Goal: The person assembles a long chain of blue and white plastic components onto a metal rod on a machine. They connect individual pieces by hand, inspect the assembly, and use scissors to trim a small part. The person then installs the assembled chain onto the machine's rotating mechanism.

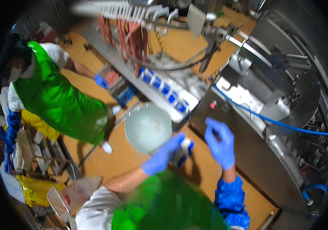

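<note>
Both hands wear blue disposable gloves: left grip, right grip. A blue plastic oversleeve covers the right forearm; a glossy green apron covers a white shirt.

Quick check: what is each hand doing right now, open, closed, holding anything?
Left hand: closed around a small white-and-blue object.
Right hand: raised, empty, fingers loosely curled, touching nothing visible.

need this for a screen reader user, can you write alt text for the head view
Seen from above, the person's blue-gloved left hand grips a small blue-and-white object while the open right hand hovers by a steel machine. Nearby, a co-worker in a green apron reaches toward a conveyor with hanging sausages.
</note>
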The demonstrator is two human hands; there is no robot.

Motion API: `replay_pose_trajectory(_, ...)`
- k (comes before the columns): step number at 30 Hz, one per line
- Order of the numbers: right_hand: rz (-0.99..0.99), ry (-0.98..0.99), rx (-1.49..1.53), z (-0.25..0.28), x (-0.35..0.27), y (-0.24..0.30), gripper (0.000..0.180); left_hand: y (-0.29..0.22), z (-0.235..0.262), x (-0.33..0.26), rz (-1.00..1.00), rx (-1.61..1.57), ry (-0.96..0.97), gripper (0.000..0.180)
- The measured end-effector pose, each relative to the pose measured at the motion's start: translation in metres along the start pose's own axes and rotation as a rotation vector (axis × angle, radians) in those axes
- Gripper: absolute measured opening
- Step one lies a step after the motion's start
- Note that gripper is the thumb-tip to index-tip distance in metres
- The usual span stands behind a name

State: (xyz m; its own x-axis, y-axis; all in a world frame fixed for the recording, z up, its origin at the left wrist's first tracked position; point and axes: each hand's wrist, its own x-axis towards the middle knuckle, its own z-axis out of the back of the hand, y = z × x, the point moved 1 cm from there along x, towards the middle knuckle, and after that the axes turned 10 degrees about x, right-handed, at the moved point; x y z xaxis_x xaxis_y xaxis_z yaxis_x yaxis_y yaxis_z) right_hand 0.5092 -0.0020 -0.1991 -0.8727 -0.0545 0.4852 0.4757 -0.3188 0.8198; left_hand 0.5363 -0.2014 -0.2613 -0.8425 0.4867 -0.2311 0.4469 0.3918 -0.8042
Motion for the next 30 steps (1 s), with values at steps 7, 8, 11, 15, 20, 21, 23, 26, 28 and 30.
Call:
replay_pose_trajectory(7,-0.190,0.028,0.441,-0.021,0.080,-0.001,0.038,-0.073,-0.003,-0.025,-0.271,0.198,0.006,0.075)
replay_pose_trajectory(8,-0.188,0.081,0.449,-0.025,0.089,0.000,0.038,-0.084,-0.010,-0.032,-0.274,0.226,0.004,0.076)
replay_pose_trajectory(11,-0.166,0.136,0.499,-0.047,0.107,-0.002,0.038,-0.093,-0.015,-0.054,-0.336,0.288,-0.100,0.077)
replay_pose_trajectory(15,-0.148,0.215,0.604,-0.080,0.115,0.004,0.036,-0.102,-0.025,-0.084,-0.404,0.320,-0.279,0.077)
replay_pose_trajectory(20,-0.050,0.349,0.608,-0.111,0.123,0.020,0.036,-0.107,-0.033,-0.108,-0.457,0.390,-0.468,0.086)
replay_pose_trajectory(21,-0.052,0.368,0.627,-0.116,0.127,0.026,0.036,-0.111,-0.033,-0.113,-0.455,0.475,-0.516,0.088)
replay_pose_trajectory(23,-0.029,0.382,0.634,-0.132,0.133,0.036,0.036,-0.116,-0.028,-0.125,-0.479,0.502,-0.568,0.089)
replay_pose_trajectory(26,-0.052,0.441,0.644,-0.164,0.136,0.041,0.035,-0.122,-0.013,-0.138,-0.529,0.339,-0.572,0.088)
replay_pose_trajectory(28,-0.119,0.492,0.673,-0.194,0.131,0.038,0.036,-0.134,-0.001,-0.147,-0.508,0.243,-0.586,0.089)
replay_pose_trajectory(30,-0.213,0.568,0.619,-0.221,0.128,0.016,0.035,-0.138,0.022,-0.151,-0.494,0.262,-0.624,0.092)
